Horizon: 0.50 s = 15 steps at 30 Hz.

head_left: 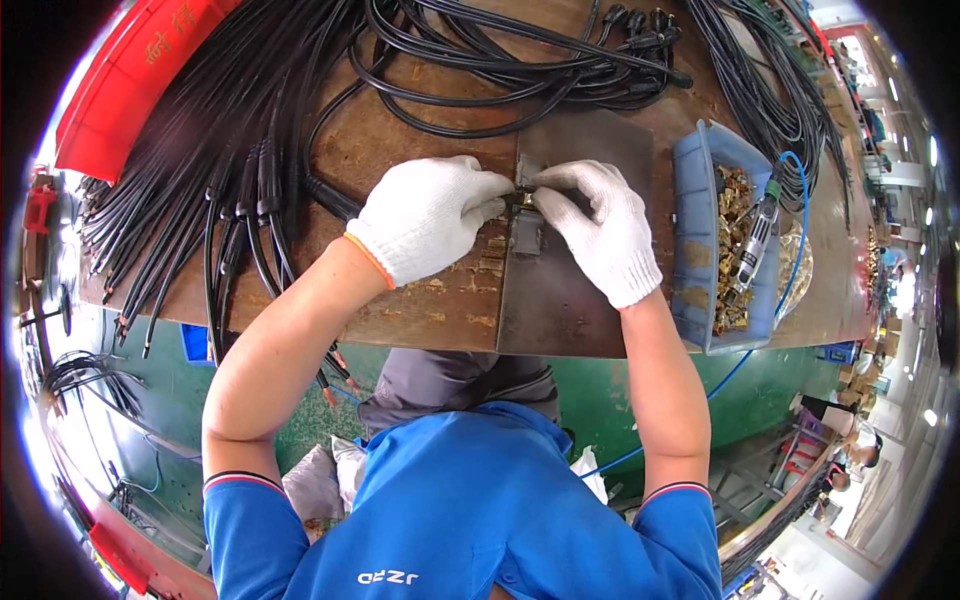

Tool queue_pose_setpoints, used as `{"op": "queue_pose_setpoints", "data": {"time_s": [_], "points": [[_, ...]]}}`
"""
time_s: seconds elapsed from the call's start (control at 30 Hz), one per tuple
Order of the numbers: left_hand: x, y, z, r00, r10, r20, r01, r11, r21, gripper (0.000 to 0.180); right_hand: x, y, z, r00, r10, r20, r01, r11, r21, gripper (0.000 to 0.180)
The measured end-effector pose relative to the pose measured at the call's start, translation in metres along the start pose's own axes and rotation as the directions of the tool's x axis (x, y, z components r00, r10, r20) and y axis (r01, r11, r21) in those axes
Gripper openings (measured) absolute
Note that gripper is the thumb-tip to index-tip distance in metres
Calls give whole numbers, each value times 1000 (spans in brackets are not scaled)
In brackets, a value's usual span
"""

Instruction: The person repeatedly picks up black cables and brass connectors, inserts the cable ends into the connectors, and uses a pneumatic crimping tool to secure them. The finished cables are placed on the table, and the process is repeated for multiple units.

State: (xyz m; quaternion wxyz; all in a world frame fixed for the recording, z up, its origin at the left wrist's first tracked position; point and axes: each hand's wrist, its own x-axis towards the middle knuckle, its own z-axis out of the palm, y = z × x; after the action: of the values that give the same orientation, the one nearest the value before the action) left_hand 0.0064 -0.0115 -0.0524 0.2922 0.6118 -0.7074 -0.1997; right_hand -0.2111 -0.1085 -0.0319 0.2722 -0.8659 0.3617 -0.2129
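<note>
White cotton gloves cover both my hands: my left hand [430, 215] and right hand [598, 235] pinch a small brass fitting [521, 199] between their fingertips, above a dark metal plate [560, 290] on the worn wooden bench [420, 300]. Black cables [200, 180] lie left; a blue bin [695, 250] of brass parts sits right.

Two gloved hands [520, 205], one blue bin [697, 250], one power tool [755, 240].

Both gloved hands, left [428, 215] and right [598, 232], fingers pinched together, fingertips nearly touching.
</note>
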Motion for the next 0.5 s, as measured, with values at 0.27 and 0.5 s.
{"op": "queue_pose_setpoints", "data": {"time_s": [0.27, 0.5], "points": [[-4, -4, 3, 1000, 19, -19, -19, 999, 27, 25, -46, 59, -131, 906, 117, -407, -327, 804, -496, 45], [-2, -4, 1, 1000, 1, -15, 0, 1000, 21, 24, -79, 125, -169, 738, 583, -340, -667, 706, -236, 78]]}}
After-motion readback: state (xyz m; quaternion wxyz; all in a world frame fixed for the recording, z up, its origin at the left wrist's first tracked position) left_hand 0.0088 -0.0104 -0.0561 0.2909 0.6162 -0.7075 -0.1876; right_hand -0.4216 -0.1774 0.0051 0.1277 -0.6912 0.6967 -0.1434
